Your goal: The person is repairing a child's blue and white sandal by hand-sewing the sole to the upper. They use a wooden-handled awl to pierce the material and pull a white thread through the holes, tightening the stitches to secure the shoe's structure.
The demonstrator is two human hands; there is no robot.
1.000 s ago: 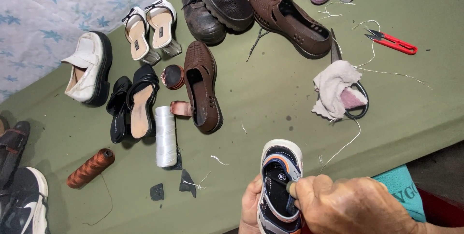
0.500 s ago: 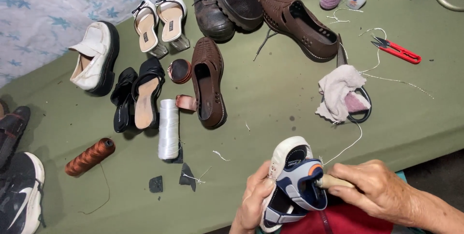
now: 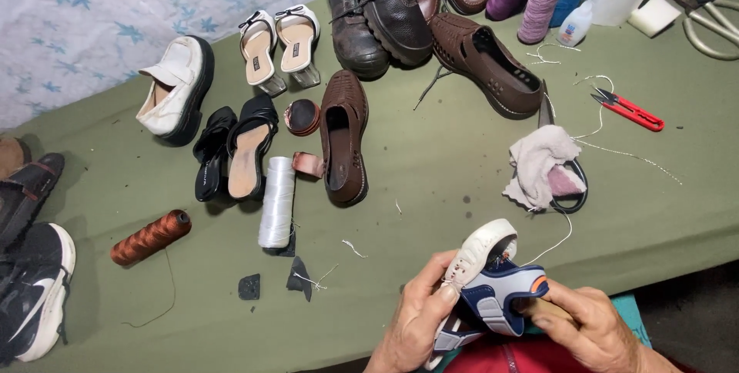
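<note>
Currently, both hands hold a small child's shoe [image 3: 486, 290], white-soled with navy and white straps, low at the front edge of the green table [image 3: 431, 157]. The left hand [image 3: 416, 323] grips the toe and sole side, thumb pressed against the white rubber edge. The right hand [image 3: 589, 327] closes around the heel end, fingers curled under the strap. A thin white thread [image 3: 556, 240] runs from the shoe toward the crumpled cloth [image 3: 539, 163] lying over a pair of scissors; this suggests stitching is under way, though no needle is visible and how much of the seam is closed cannot be told. Red thread snips [image 3: 630, 110] lie well apart, untouched. A white spool [image 3: 276, 202] and a rust-coloured spool [image 3: 150, 237] rest among other shoes farther back.
</note>
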